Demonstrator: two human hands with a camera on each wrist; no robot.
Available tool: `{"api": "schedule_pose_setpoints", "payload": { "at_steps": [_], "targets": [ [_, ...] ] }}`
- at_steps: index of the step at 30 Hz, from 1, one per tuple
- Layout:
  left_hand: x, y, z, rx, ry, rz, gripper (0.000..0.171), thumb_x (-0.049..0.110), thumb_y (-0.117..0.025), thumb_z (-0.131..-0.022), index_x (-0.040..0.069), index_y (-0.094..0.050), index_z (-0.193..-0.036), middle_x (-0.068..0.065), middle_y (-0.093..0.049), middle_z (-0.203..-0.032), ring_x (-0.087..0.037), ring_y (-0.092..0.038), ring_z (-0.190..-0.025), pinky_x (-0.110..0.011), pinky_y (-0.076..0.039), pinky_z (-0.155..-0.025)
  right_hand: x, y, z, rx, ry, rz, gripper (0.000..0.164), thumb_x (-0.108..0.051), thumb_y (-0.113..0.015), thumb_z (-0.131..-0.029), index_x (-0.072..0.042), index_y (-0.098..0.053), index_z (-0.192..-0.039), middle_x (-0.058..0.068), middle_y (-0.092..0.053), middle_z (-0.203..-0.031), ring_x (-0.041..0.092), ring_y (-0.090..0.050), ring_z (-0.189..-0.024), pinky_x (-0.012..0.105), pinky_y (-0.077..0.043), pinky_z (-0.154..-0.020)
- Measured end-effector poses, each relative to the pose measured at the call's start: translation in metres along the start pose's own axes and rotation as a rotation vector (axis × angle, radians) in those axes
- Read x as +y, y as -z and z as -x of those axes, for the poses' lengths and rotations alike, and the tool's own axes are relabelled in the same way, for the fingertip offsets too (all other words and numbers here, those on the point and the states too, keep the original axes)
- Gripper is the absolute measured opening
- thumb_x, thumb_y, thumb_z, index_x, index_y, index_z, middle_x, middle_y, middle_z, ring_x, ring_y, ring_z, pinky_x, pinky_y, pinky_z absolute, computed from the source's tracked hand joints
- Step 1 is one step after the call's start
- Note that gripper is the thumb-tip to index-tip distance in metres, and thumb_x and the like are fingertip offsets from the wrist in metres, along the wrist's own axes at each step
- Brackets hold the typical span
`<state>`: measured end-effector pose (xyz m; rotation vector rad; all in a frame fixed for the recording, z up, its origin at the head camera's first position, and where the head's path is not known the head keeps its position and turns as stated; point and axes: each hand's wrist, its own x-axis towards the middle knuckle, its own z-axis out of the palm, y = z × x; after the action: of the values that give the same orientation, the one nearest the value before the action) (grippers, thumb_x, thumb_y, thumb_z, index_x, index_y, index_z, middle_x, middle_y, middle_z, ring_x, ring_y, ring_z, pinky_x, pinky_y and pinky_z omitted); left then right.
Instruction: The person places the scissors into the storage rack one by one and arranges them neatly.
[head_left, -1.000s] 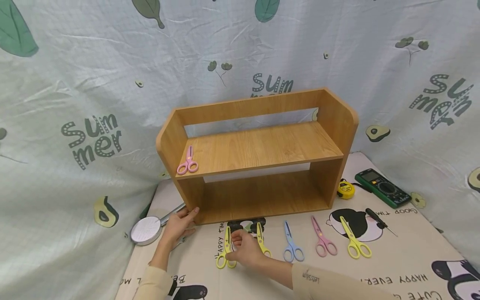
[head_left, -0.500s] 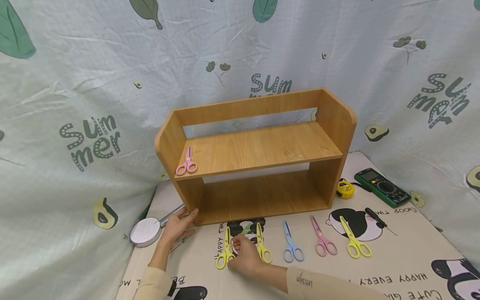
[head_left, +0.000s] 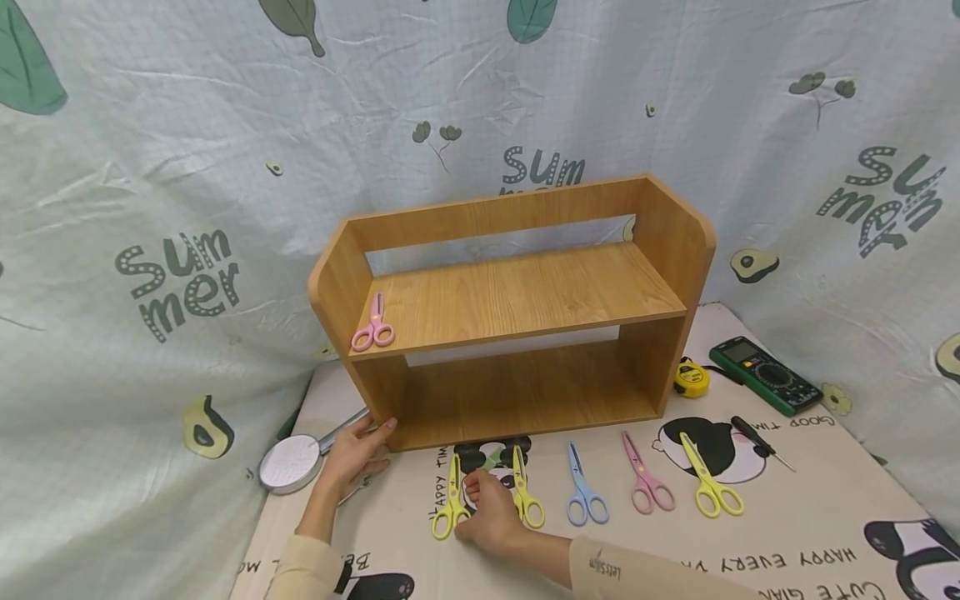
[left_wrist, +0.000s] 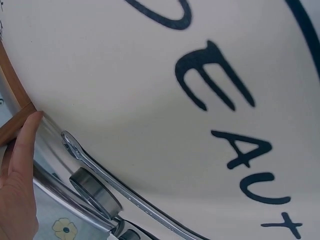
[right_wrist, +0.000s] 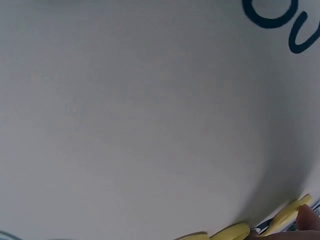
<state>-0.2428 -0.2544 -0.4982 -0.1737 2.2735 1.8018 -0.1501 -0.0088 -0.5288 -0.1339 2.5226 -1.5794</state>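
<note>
In the head view, my left hand grips the lower left front corner of a two-tier wooden shelf. A finger lies along the same wooden corner in the left wrist view. My right hand is low over the cloth, between two yellow scissors, fingers loosely bent. Its thumb is right at a finger ring of the left yellow scissors, and the hand partly overlaps the right yellow scissors. At the bottom of the right wrist view, fingertips overlap yellow scissors. Pink scissors lie on the upper shelf board.
Blue scissors, pink scissors and yellow scissors lie in a row to the right. Nearby are a screwdriver, tape measure and multimeter. A magnifying glass and wrench lie at left.
My right hand has drawn back slightly toward the front from the left yellow scissors, uncovering more of the right pair's rings. The left hand keeps its grip on the shelf.
</note>
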Motion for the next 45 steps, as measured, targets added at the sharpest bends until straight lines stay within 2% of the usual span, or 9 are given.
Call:
{"api": "schedule_pose_setpoints", "payload": {
  "at_steps": [4,11,18,25,36,45],
  "targets": [
    [0.000,0.000,0.000,-0.006,-0.003,-0.002,0.082,0.035,-0.063,-0.105,-0.001,-0.020,-0.164,-0.036,-0.033,-0.162,-0.054,-0.048,-0.139,-0.062,-0.052,-0.107,0.000,0.000,0.000,-0.003,-0.006,0.004,0.062,0.008,-0.089,-0.062,0.001,-0.060,-0.117,0.006,-0.062,-0.107,0.020,-0.058,-0.100,0.042,-0.059,-0.091],
    [0.001,0.000,0.000,-0.001,-0.001,0.004,0.079,0.031,-0.062,-0.106,-0.002,-0.020,-0.164,-0.036,-0.033,-0.162,-0.055,-0.047,-0.139,-0.062,-0.053,-0.106,0.001,-0.004,0.000,0.005,0.050,0.046,0.062,0.008,-0.089,-0.060,0.001,-0.059,-0.114,0.006,-0.060,-0.104,0.018,-0.055,-0.096,0.033,-0.055,-0.085],
    [0.002,0.001,0.001,-0.006,-0.006,0.001,0.078,0.030,-0.062,-0.106,-0.003,-0.020,-0.164,-0.037,-0.032,-0.162,-0.055,-0.047,-0.140,-0.062,-0.052,-0.107,-0.001,-0.003,0.002,0.023,0.065,0.047,0.060,0.011,-0.084,-0.059,0.002,-0.059,-0.113,0.006,-0.060,-0.103,0.018,-0.055,-0.095,0.032,-0.055,-0.084],
    [0.001,0.001,-0.001,0.000,-0.003,-0.005,0.080,0.031,-0.063,-0.105,-0.003,-0.020,-0.164,-0.036,-0.033,-0.161,-0.054,-0.048,-0.139,-0.062,-0.053,-0.106,0.001,-0.004,0.001,0.044,0.087,0.027,0.053,0.017,-0.075,-0.058,0.001,-0.059,-0.106,0.005,-0.058,-0.097,0.016,-0.052,-0.090,0.024,-0.050,-0.074],
    [0.000,0.001,-0.002,0.007,-0.005,-0.006,0.079,0.030,-0.064,-0.105,-0.001,-0.021,-0.164,-0.036,-0.033,-0.161,-0.054,-0.048,-0.140,-0.062,-0.053,-0.106,0.002,-0.008,0.000,0.046,0.134,0.056,0.051,0.019,-0.072,-0.056,0.001,-0.058,-0.101,0.006,-0.056,-0.093,0.014,-0.047,-0.085,0.024,-0.045,-0.071],
    [-0.002,0.000,-0.001,0.022,0.001,0.001,0.078,0.029,-0.064,-0.105,-0.002,-0.022,-0.163,-0.036,-0.035,-0.161,-0.053,-0.050,-0.138,-0.059,-0.055,-0.104,-0.001,-0.012,0.000,0.030,0.104,0.089,0.047,0.020,-0.069,-0.053,0.001,-0.058,-0.094,0.004,-0.052,-0.088,0.018,-0.046,-0.082,0.024,-0.042,-0.065]
  ]
}}
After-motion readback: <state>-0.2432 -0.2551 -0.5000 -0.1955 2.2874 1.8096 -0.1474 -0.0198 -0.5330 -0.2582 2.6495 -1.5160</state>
